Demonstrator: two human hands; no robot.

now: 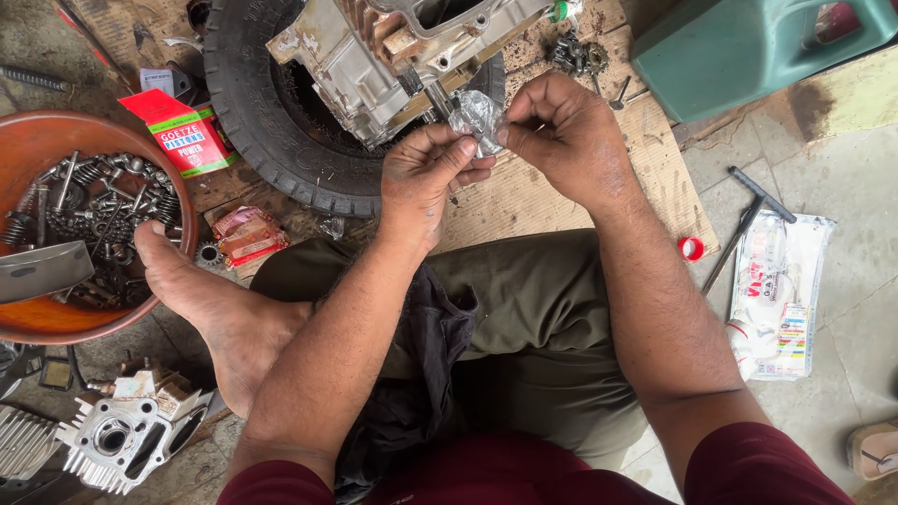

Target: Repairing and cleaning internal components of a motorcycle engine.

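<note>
A clear, silvery plastic wrapper [477, 119] glints between the left hand [426, 178] and the right hand [561, 136]. The tyre [245, 112] is black with a ribbed tread; the engine casing [374, 56] on it is dull grey metal, rust-stained. The bowl [28, 140] of dark bolts is reddish-brown. The small carton [182, 136] is red and green, the jerrycan [739, 47] teal, the bottle cap [691, 248] red, the trousers [533, 309] olive.

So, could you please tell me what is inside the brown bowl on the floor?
The bowl holds a heap of bolts, springs and small metal parts, with a grey curved piece lying across them. Whatever lies beneath is covered.
</note>
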